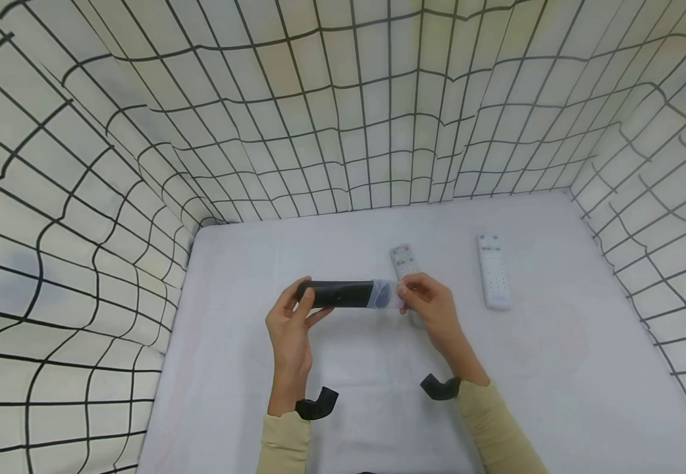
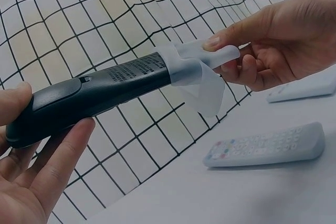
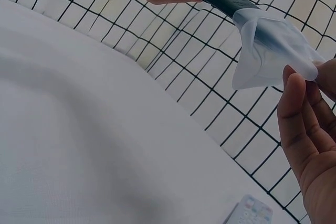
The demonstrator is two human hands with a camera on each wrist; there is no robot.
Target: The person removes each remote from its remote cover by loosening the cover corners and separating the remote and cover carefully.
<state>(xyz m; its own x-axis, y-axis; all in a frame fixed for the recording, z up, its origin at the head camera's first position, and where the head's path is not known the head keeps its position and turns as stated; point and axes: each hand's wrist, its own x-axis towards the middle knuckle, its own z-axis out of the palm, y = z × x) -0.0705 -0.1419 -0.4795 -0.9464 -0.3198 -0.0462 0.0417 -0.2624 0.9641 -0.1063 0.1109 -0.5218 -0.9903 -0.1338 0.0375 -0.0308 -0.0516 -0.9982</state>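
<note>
Raised over a white-covered table, a black remote control rests between the left hand, gripping its 9 o'clock end, and the right hand, pinching a translucent sleeve at 3 o'clock; firm hold and even tension, straight along the body, should keep the thin material from bunching

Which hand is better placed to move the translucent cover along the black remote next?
Probably the right hand: it pinches the translucent cover, while the left hand holds the black remote by its opposite, uncovered end.
</note>
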